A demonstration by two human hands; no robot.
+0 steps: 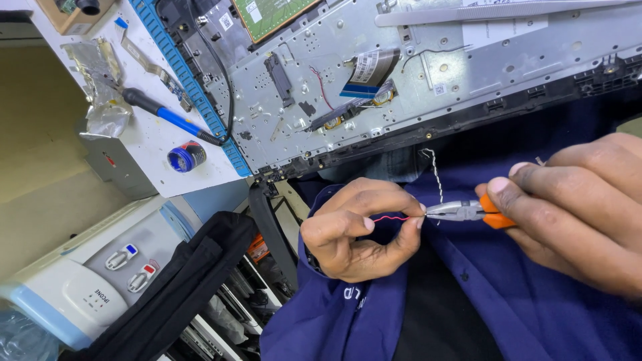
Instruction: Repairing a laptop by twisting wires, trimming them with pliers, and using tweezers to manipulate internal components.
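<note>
The biggest thing in view is the opened laptop chassis (428,80), lying underside up across the white workbench (150,144), its grey metal inner plate bare, with a flat ribbon cable (371,70) folded on it and a green circuit board (274,15) at its top edge. Below the bench a dark blue shirt (508,301) fills the lower right. At lower left stands a white and pale blue appliance (80,287) with 2 small taps, and a black bag (180,294) leans against it. On the bench lie a blue-handled soldering iron (164,113), crumpled foil (100,87) and a small blue round tin (186,157).

The right hand (575,214) is closed around orange-handled needle-nose pliers (468,212), fingers wrapped together over the handles, thumb on top. The plier tips are shut on a thin wire in front of the shirt, well below the chassis edge. From the tips a twisted silvery strand (435,175) rises upward. The left hand (358,230) is curled, thumb and forefinger pinching the red wire (389,218), which runs level from those fingers straight to the plier tips
</note>
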